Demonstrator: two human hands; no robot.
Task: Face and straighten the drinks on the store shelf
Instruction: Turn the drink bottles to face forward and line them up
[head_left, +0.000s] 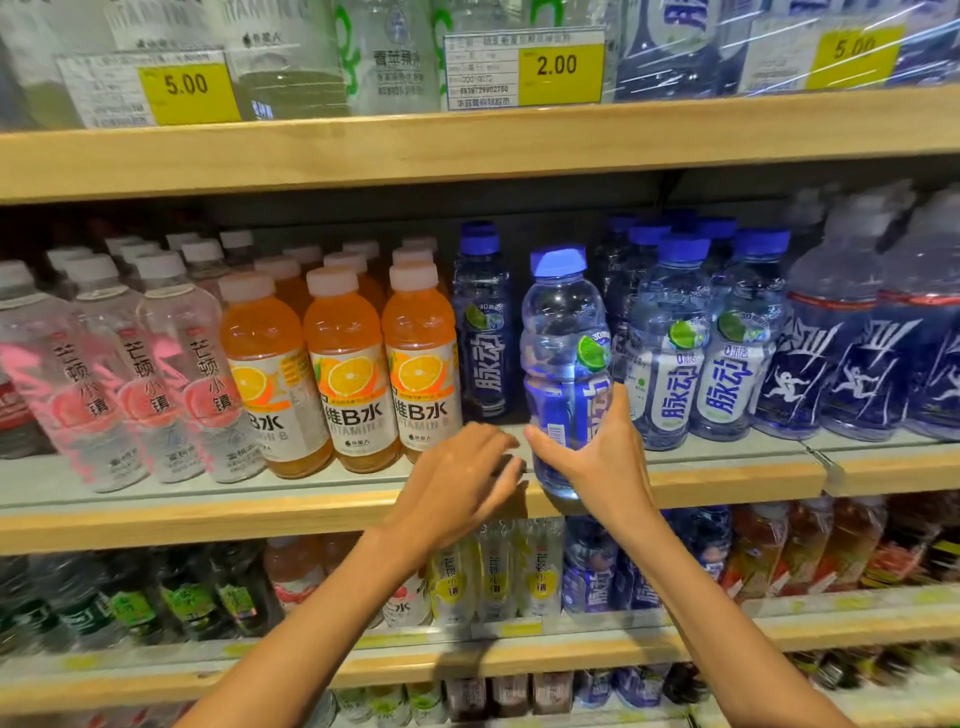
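My right hand (597, 447) grips a blue-capped clear drink bottle (563, 332) at its lower label, holding it upright at the front edge of the middle shelf (727, 475). Its label is turned sideways, away from me. My left hand (457, 483) hovers just left of the bottle's base with fingers apart, holding nothing. Another blue bottle (480, 322) stands further back on the left, and two matching bottles (670, 348) face forward on the right. Orange vitamin drinks (348, 369) stand in a row further left.
Pink-labelled clear bottles (140, 374) fill the shelf's left end and dark blue bottles (852, 353) the right end. The upper shelf carries water bottles and yellow price tags (558, 70). Lower shelves hold more drinks (493, 566). A gap lies behind the held bottle.
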